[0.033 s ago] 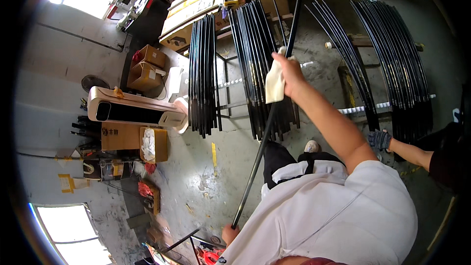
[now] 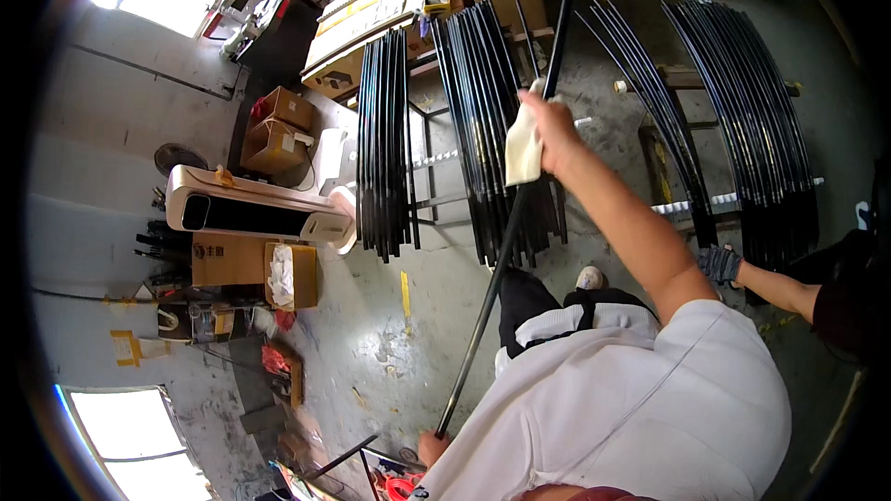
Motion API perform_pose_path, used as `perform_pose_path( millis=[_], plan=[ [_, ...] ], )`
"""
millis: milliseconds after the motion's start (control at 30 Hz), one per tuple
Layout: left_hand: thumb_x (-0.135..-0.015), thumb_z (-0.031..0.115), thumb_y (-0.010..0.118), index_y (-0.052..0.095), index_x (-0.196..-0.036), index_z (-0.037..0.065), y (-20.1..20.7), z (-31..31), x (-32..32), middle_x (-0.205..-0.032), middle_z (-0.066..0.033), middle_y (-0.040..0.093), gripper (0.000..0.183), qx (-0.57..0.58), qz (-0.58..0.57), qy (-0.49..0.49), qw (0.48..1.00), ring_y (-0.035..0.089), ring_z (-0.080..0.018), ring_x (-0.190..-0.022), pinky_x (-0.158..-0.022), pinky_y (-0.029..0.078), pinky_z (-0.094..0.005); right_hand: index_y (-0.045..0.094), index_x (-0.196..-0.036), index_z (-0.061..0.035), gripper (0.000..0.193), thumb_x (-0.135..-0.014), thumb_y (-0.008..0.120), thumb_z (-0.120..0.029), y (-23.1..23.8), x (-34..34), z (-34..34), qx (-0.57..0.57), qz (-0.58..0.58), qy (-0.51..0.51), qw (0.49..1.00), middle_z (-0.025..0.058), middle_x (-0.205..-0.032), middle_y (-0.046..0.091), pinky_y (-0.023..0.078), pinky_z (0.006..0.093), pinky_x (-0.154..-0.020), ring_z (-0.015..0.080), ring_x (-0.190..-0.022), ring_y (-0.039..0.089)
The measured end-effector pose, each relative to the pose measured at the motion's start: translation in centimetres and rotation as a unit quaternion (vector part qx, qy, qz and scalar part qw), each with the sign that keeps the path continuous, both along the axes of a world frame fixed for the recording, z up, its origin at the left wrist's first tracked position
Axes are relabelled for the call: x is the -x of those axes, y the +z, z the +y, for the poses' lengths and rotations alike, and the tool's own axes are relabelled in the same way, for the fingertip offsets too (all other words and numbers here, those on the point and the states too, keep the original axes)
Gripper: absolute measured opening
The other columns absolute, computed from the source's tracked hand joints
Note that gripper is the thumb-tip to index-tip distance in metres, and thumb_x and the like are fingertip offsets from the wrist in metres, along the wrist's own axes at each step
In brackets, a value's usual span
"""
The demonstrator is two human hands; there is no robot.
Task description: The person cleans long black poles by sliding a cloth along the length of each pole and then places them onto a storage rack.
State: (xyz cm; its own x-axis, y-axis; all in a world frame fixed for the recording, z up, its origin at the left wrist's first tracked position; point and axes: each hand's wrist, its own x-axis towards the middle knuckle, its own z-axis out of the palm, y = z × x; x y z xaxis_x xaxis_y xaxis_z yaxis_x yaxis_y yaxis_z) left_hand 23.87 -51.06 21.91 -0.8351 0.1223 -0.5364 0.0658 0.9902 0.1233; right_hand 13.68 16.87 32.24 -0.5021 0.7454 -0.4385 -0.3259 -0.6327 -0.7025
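While the right hand [image 2: 549, 130] clamps a white cloth [image 2: 522, 150] around the black rod [image 2: 506, 241], the left hand [image 2: 432, 448] seemingly grips its end.

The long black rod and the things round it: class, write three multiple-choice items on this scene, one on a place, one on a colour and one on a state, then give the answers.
1. Where is the white cloth?
A. On the floor
B. Pressed against the long rod in the right hand
C. On a cardboard box

2. What colour are the bundled rods on the racks?
A. Black
B. Red
C. White

3. How is the long rod held?
A. Lying flat on the floor
B. Left untouched in a rack
C. Slanted, with a hand near each end

Answers:
1 B: the cloth is bunched in the right hand's grip on the rod's upper part.
2 A: every bundle is dark and glossy.
3 C: the left hand grips the lower end and the right hand holds it higher up.
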Motion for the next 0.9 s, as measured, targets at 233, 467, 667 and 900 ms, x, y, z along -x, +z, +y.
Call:
perform_pose_path(
  millis=[233, 467, 667, 900],
  plan=[
    [-0.076, 0.037, 0.062, 0.056, -0.076, 0.006, 1.0, -11.6, -3.2, -0.066, -0.0152, 0.057, 0.031, 0.109, -0.107, 0.071, 0.986, 0.057, -0.0336, -0.063, -0.057, 0.043, -0.0436, 0.052, -0.090, -0.0048, 0.027, -0.078, 0.065, -0.025, 7.7, -2.6, 12.7, -0.114, 0.034, 0.042, 0.992, 0.0105, -0.080, 0.059, 0.053, 0.0433, -0.067, 0.0251, -0.071, 0.061],
    [-0.077, 0.038, 0.060, 0.058, -0.083, 0.007, 1.8, -12.1, -3.9, -0.073, -0.0159, 0.059, 0.033, 0.116, -0.168, 0.058, 0.977, 0.059, -0.0340, -0.070, -0.062, 0.044, -0.0441, 0.056, -0.072, -0.0116, 0.021, -0.078, 0.064, -0.030, 10.5, -3.6, 13.7, -0.139, 0.129, 0.051, 0.981, 0.0034, -0.062, 0.057, 0.051, 0.0330, -0.053, 0.0189, -0.055, 0.057],
    [-0.078, 0.040, 0.059, 0.059, -0.089, 0.007, 2.2, -10.4, -3.1, -0.079, -0.0164, 0.061, 0.035, 0.132, -0.223, 0.014, 0.966, 0.060, -0.0344, -0.077, -0.067, 0.045, -0.0446, 0.058, -0.075, -0.0088, 0.019, -0.079, 0.061, -0.027, 13.9, -5.3, 13.1, -0.180, 0.169, 0.052, 0.968, 0.0039, -0.064, 0.059, 0.052, 0.0350, -0.053, 0.0196, -0.056, 0.059],
    [-0.079, 0.042, 0.057, 0.061, -0.096, 0.007, 1.2, 1.5, 1.4, -0.087, -0.0171, 0.063, 0.039, 0.116, -0.274, -0.119, 0.947, 0.061, -0.0347, -0.085, -0.072, 0.047, -0.0452, 0.058, -0.079, -0.0087, 0.019, -0.077, 0.063, -0.027, 15.7, -5.5, 8.6, -0.179, 0.144, 0.061, 0.971, 0.0040, -0.065, 0.058, 0.051, 0.0352, -0.051, 0.0188, -0.056, 0.058]
  ],
)
